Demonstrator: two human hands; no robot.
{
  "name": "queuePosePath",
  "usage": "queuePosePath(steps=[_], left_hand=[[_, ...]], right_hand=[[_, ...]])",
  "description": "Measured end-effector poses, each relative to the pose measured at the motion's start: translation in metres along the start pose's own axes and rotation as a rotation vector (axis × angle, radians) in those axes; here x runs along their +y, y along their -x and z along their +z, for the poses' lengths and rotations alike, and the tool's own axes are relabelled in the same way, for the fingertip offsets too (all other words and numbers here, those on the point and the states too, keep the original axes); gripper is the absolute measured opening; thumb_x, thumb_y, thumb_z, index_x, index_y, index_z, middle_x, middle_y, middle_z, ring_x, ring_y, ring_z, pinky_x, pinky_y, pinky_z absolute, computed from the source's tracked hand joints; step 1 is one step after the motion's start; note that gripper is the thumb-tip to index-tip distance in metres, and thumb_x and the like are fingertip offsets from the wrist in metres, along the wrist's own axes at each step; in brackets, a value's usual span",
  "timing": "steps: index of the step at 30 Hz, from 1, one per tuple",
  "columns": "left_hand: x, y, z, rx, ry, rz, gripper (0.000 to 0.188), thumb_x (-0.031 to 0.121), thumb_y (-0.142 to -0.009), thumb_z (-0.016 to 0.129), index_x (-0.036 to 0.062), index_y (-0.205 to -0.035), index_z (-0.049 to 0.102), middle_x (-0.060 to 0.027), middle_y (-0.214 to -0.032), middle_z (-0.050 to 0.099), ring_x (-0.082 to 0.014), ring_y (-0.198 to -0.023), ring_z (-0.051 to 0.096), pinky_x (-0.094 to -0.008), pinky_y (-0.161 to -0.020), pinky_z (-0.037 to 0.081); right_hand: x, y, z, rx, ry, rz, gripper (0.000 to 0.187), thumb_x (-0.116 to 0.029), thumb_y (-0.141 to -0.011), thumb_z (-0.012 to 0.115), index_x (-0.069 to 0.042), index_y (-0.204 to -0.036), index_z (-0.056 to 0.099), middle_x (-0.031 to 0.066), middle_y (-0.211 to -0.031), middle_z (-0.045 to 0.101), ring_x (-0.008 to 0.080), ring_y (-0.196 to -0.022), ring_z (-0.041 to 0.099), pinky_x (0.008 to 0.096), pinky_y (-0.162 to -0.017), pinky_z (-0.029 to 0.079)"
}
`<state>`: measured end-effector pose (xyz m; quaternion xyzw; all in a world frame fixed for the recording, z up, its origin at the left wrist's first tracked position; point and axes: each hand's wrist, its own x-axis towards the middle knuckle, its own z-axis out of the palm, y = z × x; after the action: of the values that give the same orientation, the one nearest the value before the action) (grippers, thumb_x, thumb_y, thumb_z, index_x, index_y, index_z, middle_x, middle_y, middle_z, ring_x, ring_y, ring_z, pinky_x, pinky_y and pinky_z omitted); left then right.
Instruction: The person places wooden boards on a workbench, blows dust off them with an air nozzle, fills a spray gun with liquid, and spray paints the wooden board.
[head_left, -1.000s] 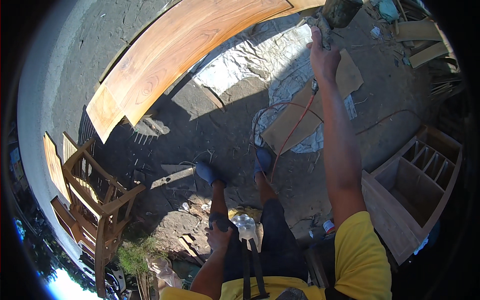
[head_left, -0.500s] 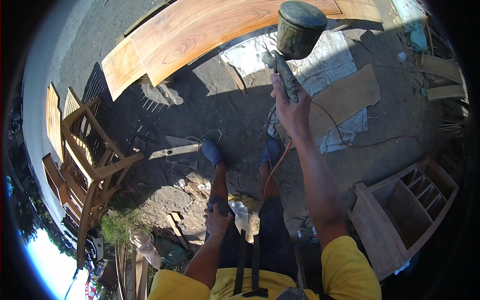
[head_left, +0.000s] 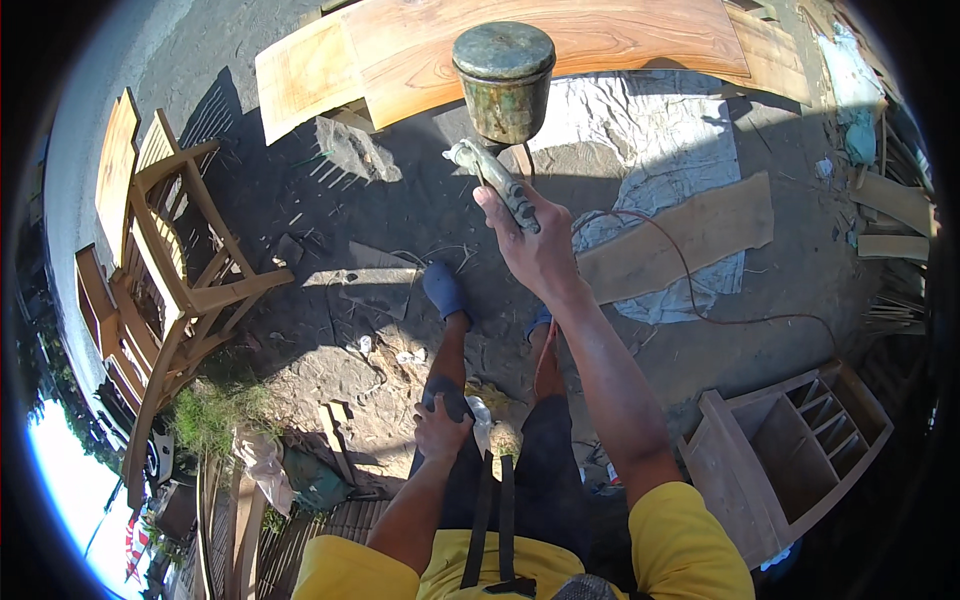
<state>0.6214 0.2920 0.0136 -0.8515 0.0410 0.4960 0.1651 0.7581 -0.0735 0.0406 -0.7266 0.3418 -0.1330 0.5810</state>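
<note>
My right hand (head_left: 543, 245) is closed around the grip of a spray gun (head_left: 500, 182), held out in front of me at chest-wide reach. A lidded, paint-stained round cup (head_left: 505, 95) sits on top of the gun. Beyond the cup lies a long varnish-toned wooden board (head_left: 620, 40), with its grain showing; the cup covers part of its near edge. From the gun's side a thin reddish hose (head_left: 690, 285) loops away to the right. My left hand (head_left: 440, 432) rests on my left knee with its fingers spread, holding nothing.
An unfinished wooden chair (head_left: 190, 260) stands at the left. A white sheet (head_left: 670, 130) and a brown plank (head_left: 690, 235) lie on the ground ahead. At the right is a wooden cabinet (head_left: 745, 480) with compartments. Offcuts (head_left: 890, 205) are piled at the far right.
My right hand and the spray gun have swung left, along the board. The view has shifted, so the board appears farther right and higher. My left hand stays on the knee.
</note>
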Motion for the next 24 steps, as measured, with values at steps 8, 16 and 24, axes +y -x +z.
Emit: queuePosePath(steps=[8,16,24], left_hand=[[-0.023,-0.009,-0.002,0.027,0.063,0.04,0.084,0.052,-0.079,0.079,0.0215,-0.151,0.049,-0.026,-0.137,0.049,-0.0454,-0.122,0.06,-0.0522,-0.093,0.058],[-0.037,-0.021,-0.021,0.034,0.104,0.071,0.081,0.048,-0.081,0.079,0.0171,-0.15,0.051,-0.0219,-0.136,0.05,-0.0422,-0.126,0.057,-0.05,-0.098,0.057],[-0.046,-0.036,-0.04,0.046,0.111,0.163,0.078,0.045,-0.079,0.08,0.0153,-0.147,0.053,-0.0234,-0.136,0.05,-0.0437,-0.125,0.058,-0.0521,-0.097,0.057]], right_hand=[[-0.014,-0.008,0.025,0.266,0.19,-0.112,0.019,-0.019,-0.101,0.072,-0.001,-0.103,0.07,0.0194,-0.073,0.068,0.0379,-0.067,0.071,0.0404,-0.059,0.051],[-0.038,0.007,0.095,0.043,0.17,-0.078,0.03,-0.028,-0.103,0.07,0.0,-0.115,0.072,0.0136,-0.076,0.072,0.0246,-0.069,0.074,0.0386,-0.064,0.054],[-0.047,-0.006,0.087,0.111,0.224,-0.078,0.022,-0.023,-0.1,0.073,-0.001,-0.1,0.069,0.0208,-0.07,0.068,0.0409,-0.068,0.071,0.0425,-0.059,0.052]])
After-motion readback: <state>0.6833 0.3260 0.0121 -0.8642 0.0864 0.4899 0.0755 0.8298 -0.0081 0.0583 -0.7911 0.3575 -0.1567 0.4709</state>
